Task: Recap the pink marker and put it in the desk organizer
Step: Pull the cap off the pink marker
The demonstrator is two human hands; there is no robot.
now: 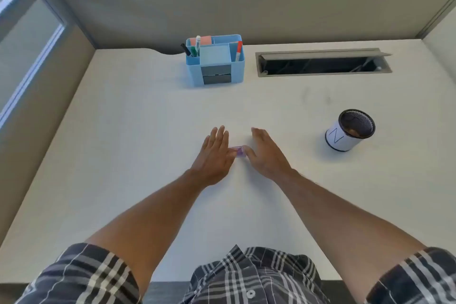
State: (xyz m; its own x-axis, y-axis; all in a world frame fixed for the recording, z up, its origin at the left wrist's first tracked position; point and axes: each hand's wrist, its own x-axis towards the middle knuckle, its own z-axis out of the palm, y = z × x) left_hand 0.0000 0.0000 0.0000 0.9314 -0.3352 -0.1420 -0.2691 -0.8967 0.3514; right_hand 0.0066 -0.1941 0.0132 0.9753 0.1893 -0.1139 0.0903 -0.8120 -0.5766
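Note:
A short stretch of the pink marker [238, 151] shows between my two hands in the middle of the white desk. My left hand [215, 155] lies over its left end, fingers stretched forward, thumb side against the marker. My right hand [265, 154] covers its right end the same way. Both hands seem to pinch the marker with thumb and forefinger; the grip itself is hidden, and I cannot tell cap from body. The blue desk organizer [238, 69] stands at the back of the desk, straight ahead of my hands, holding several markers and note pads.
A black mesh pen cup [350, 131] with a white label stands to the right of my hands. An open cable slot [323, 63] is set into the desk at the back right. Grey partition walls close off the back and both sides.

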